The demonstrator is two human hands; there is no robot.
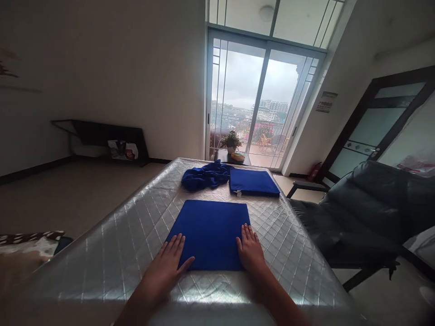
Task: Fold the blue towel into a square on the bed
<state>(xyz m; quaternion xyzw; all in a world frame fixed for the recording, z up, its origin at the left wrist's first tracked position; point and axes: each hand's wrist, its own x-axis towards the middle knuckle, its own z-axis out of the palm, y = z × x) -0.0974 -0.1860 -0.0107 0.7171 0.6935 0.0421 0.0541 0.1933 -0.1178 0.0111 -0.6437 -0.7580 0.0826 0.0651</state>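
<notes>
A folded blue cloth (211, 231) lies flat on the plastic-wrapped quilted mattress (136, 226) in front of me. My left hand (168, 267) rests open on the cloth's near left corner, fingers stretched out. My right hand (250, 250) lies open and flat on the near right corner. Farther back sits a neatly folded blue stack (253, 182), with a crumpled blue cloth (204, 176) to its left.
A black leather chair (360, 217) stands close to the mattress's right side. Beyond the far end are a small table with a potted plant (231, 141) and glass balcony doors (258, 99). A dark low shelf (102, 136) lines the left wall.
</notes>
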